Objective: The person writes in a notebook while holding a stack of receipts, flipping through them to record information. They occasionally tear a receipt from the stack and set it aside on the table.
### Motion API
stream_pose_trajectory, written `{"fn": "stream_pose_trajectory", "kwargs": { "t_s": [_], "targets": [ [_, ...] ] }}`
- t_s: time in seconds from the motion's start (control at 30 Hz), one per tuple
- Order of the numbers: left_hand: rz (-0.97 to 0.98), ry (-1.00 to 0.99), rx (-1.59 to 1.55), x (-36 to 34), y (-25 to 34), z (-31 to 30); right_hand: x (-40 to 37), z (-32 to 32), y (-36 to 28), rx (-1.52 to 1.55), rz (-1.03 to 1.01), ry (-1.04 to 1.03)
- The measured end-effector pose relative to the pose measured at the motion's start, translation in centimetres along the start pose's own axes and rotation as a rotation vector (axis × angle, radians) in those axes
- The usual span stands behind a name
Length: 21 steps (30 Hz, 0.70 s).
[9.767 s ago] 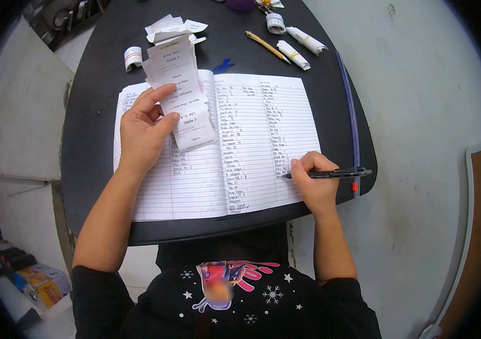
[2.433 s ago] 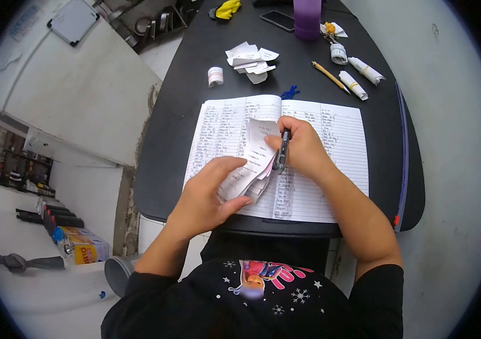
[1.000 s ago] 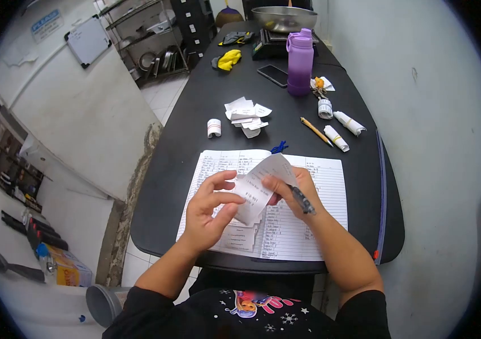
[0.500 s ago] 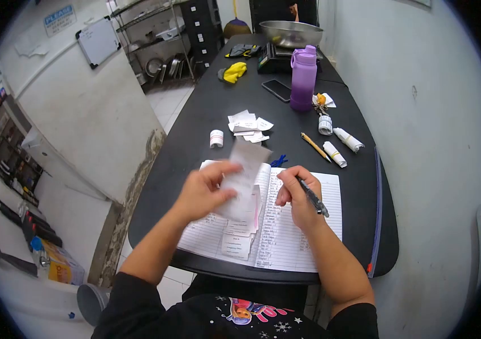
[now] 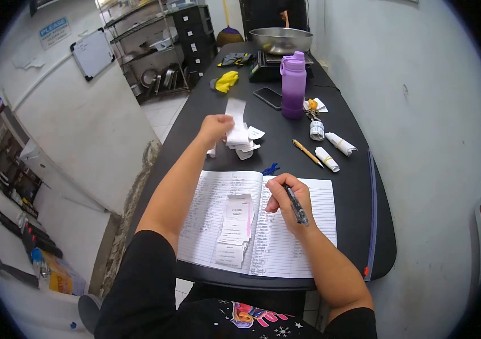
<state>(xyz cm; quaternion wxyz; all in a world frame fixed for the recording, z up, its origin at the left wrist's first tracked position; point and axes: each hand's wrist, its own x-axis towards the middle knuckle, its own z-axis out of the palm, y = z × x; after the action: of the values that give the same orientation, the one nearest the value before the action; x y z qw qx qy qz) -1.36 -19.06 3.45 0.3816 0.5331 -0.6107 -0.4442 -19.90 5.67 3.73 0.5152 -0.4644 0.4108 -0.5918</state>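
Note:
My left hand [image 5: 216, 129] pinches a white paper receipt [image 5: 236, 116] over a loose pile of receipts [image 5: 246, 148] on the black table. In my right hand [image 5: 290, 203] is a dark pen [image 5: 296, 204], held above the right page of an open lined notebook [image 5: 319, 226]. Handwritten entries run down both pages. Several printed receipts [image 5: 234, 223] lie overlapped on the left page, close to the fold. Partly hidden behind my left wrist is a small paper roll [image 5: 211, 152].
Right of the pile lie a wooden-coloured pen [image 5: 307, 153] and banded paper rolls [image 5: 327, 159]. Farther back are a purple bottle [image 5: 293, 87], a phone [image 5: 268, 98], yellow gloves [image 5: 227, 82] and a scale with a steel bowl [image 5: 281, 40]. A wall borders the right side.
My left hand has carried the receipt forward from over the notebook to the pile, uncovering the receipts on the page. My right hand stays over the right page with the pen.

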Motion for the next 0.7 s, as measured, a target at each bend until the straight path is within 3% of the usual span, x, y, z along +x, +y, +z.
{"fn": "stream_pose_trajectory", "kwargs": {
  "t_s": [0.1, 0.2, 0.33, 0.4, 0.43, 0.5, 0.53, 0.57, 0.67, 0.7],
  "targets": [
    [0.206, -0.056, 0.836, -0.3, -2.3, 1.1, 0.0, 0.0, -0.1, 0.009, 0.009, -0.008],
    [0.259, 0.299, 0.949, -2.1, -2.9, 2.6, 0.0, 0.1, -0.2, -0.011, -0.016, -0.008],
    [0.624, 0.356, 0.608, -6.3, 1.6, 0.7, 0.2, -0.2, -0.2, 0.010, -0.030, 0.045],
    [0.524, -0.132, 0.066, -12.2, 6.2, 0.4, 0.5, -0.6, 0.4, 0.037, -0.064, 0.048],
    [0.651, -0.303, 0.102, -16.3, 8.8, 0.1, 0.5, -0.6, 0.5, 0.027, -0.075, 0.052],
    [0.877, -0.841, -0.180, -21.0, 10.1, 0.8, 0.4, -0.5, 0.2, 0.014, -0.070, 0.049],
    [0.698, -1.096, -0.204, -24.6, 11.8, 0.0, 0.5, -0.5, 0.2, -0.014, -0.072, 0.055],
    [0.926, -1.205, -0.313, -26.0, 11.3, 1.6, 0.5, -0.5, 0.3, -0.035, -0.070, 0.056],
    [1.183, -1.252, -0.637, -29.1, 12.2, 3.8, 0.3, -0.1, 0.4, -0.037, -0.055, 0.063],
    [1.225, -1.133, -0.748, -30.6, 12.1, 4.6, 0.3, -0.1, 0.5, -0.035, -0.064, 0.056]
  ]
}}
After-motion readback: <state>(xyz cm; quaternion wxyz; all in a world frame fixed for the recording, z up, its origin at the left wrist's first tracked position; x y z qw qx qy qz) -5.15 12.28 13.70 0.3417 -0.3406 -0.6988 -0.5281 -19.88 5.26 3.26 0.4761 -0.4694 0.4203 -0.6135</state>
